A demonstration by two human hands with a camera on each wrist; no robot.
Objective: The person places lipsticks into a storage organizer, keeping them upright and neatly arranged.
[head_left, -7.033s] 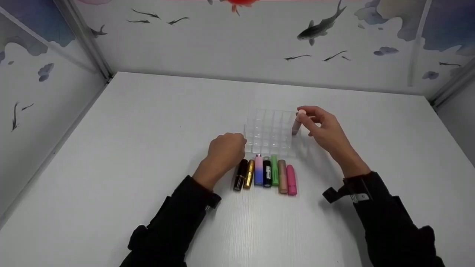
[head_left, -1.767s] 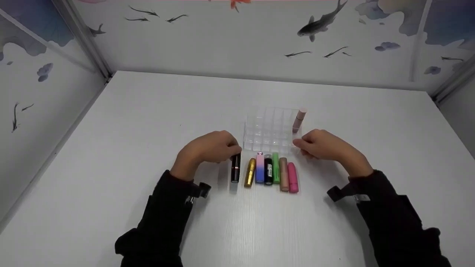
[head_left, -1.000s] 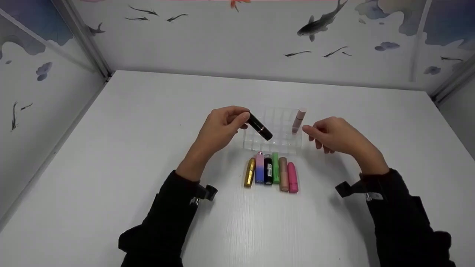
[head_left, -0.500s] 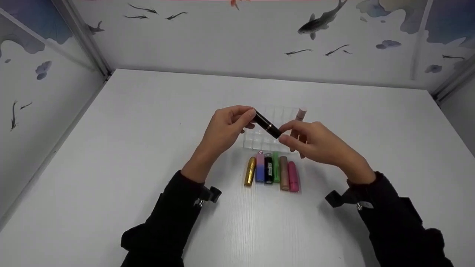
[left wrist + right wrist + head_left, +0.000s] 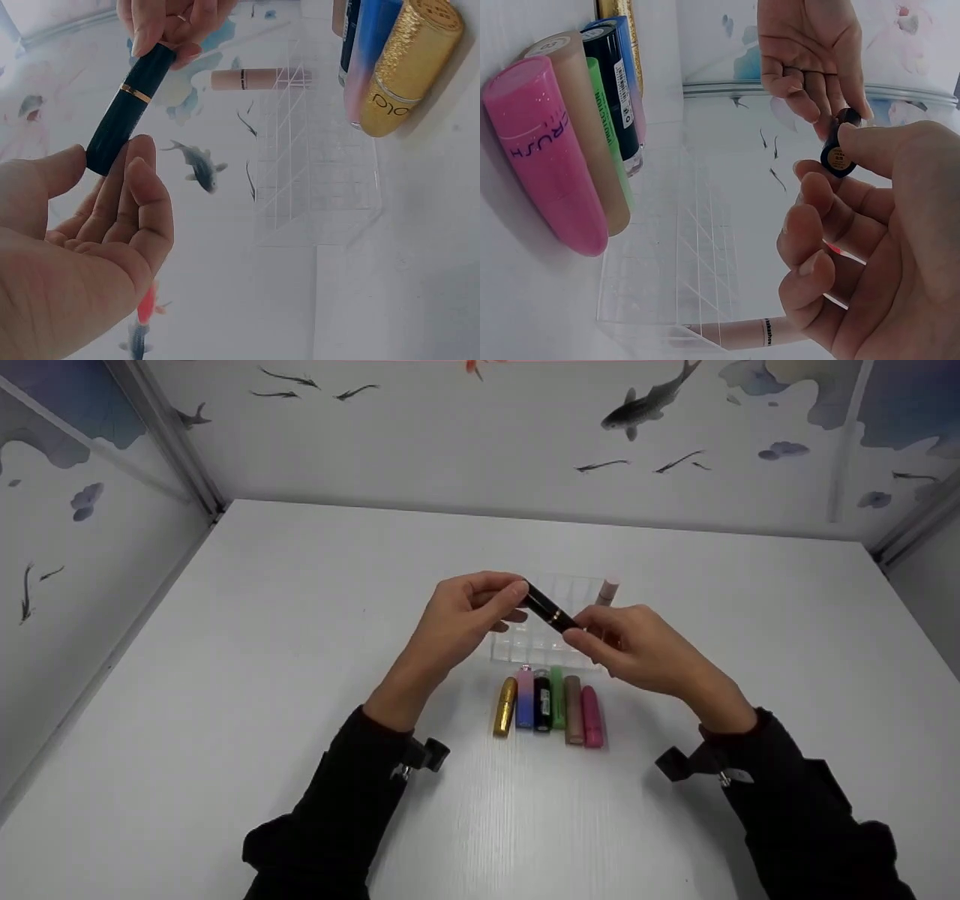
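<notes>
A black lipstick tube [image 5: 549,606] with a gold band hangs tilted in the air above the clear compartment organizer [image 5: 514,651]. My left hand [image 5: 466,615] pinches its upper end between thumb and fingers. At the lower end, my right hand [image 5: 637,649] grips it with thumb and fingertips; the right wrist view shows a round label [image 5: 838,156] on that end. A pale pink tube [image 5: 608,591] stands in the organizer's far right corner, partly hidden behind the right hand.
Before the organizer lies a row of tubes: gold [image 5: 505,706], pink-blue [image 5: 525,701], black with a white label [image 5: 542,701], green [image 5: 557,701], tan [image 5: 574,712] and bright pink [image 5: 592,716]. Fish-patterned panels [image 5: 487,450] border the white table [image 5: 337,585].
The left hand has lifted the black lipstick tube from the row's left end to above the organizer. The right hand let go of the pale pink tube, then took the black tube's lower end.
</notes>
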